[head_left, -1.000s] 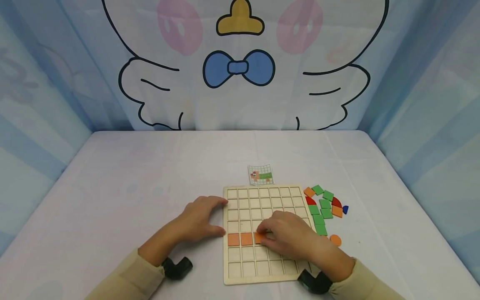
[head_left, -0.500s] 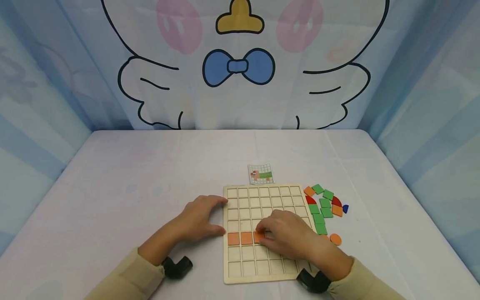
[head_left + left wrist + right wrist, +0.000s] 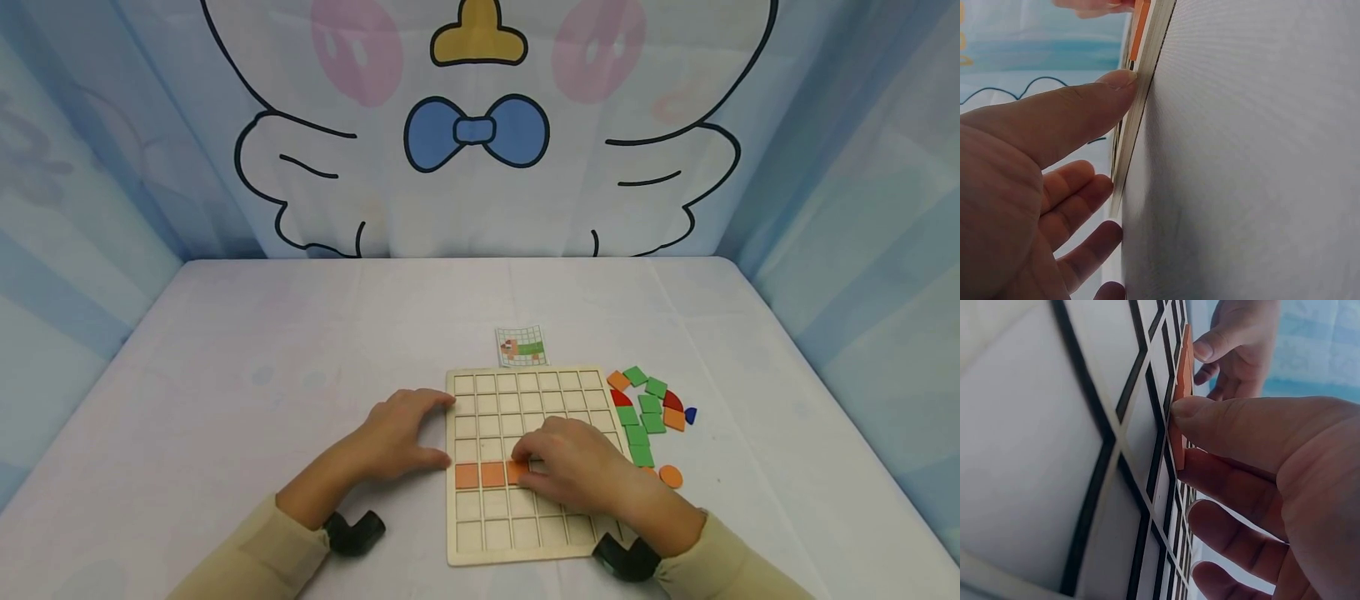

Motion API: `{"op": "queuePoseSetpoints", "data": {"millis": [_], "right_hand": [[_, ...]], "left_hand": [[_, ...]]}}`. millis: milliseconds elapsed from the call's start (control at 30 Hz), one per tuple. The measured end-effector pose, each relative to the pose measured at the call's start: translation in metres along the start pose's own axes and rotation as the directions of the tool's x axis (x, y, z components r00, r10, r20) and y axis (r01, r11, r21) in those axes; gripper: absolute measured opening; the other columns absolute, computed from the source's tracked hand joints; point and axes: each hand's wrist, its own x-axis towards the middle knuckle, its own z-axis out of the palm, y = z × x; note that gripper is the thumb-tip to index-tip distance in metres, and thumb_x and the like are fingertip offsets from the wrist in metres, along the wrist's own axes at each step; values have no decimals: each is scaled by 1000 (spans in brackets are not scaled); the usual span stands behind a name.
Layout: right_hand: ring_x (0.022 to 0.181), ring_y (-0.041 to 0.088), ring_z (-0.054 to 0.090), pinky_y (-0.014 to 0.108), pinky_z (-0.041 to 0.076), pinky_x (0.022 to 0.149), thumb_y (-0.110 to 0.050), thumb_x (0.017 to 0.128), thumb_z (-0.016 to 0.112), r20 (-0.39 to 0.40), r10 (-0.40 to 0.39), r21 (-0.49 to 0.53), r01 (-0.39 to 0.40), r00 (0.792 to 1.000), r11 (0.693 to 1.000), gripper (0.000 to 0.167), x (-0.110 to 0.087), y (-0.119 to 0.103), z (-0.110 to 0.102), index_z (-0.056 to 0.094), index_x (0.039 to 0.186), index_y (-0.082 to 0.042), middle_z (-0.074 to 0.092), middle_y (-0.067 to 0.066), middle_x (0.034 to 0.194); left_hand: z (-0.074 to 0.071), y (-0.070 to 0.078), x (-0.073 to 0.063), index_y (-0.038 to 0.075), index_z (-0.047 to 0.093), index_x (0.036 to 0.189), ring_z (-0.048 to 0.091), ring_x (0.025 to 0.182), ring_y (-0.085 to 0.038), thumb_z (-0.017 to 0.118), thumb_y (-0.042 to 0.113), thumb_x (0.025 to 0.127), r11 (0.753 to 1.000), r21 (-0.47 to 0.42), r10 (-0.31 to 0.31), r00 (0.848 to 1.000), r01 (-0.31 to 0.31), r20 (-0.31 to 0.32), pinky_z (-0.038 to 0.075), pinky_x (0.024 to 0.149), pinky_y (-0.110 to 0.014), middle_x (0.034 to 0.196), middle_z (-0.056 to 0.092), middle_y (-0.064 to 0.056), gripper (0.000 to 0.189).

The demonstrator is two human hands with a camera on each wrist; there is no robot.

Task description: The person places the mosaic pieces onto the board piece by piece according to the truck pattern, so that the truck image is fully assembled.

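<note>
A wooden grid board (image 3: 487,533) lies on the table. Two orange square tiles (image 3: 492,475) fill neighbouring cells at the left of one row. Beside them, my right hand (image 3: 573,467) pinches a third orange square tile (image 3: 516,472) between thumb and forefinger. The right wrist view has this tile (image 3: 1176,440) right at the grid, the thumb (image 3: 1188,407) on its edge. Spread along the board's left edge, my left hand (image 3: 397,436) touches it with thumb and forefinger. In the left wrist view the thumb (image 3: 1116,84) presses the board's side, fingers loosely bent.
Right of the board lie several green square tiles (image 3: 652,423), red quarter-round pieces (image 3: 672,402), orange squares (image 3: 674,419), an orange disc (image 3: 671,476) and a small blue piece (image 3: 691,415). A small picture card (image 3: 521,347) sits behind the board.
The right hand and its orange tile have shifted very slightly against the grid. The left hand stays at the board's edge. The whole head view has drifted up a little.
</note>
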Motion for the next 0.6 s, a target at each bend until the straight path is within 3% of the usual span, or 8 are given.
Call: {"op": "queuePoseSetpoints", "data": {"millis": [600], "right_hand": [[76,6,52,27,45,67,-24,88,78,10,-11,24,11,1000,1000,13,0,2,-1,74,98,-18,64,-13,88]], "left_hand": [[1,1,1,9,55,139,44,133,-33,86,27,79,1000,1,-1,1000,1,-5,34,103,-58,142,54,-8,70]]}}
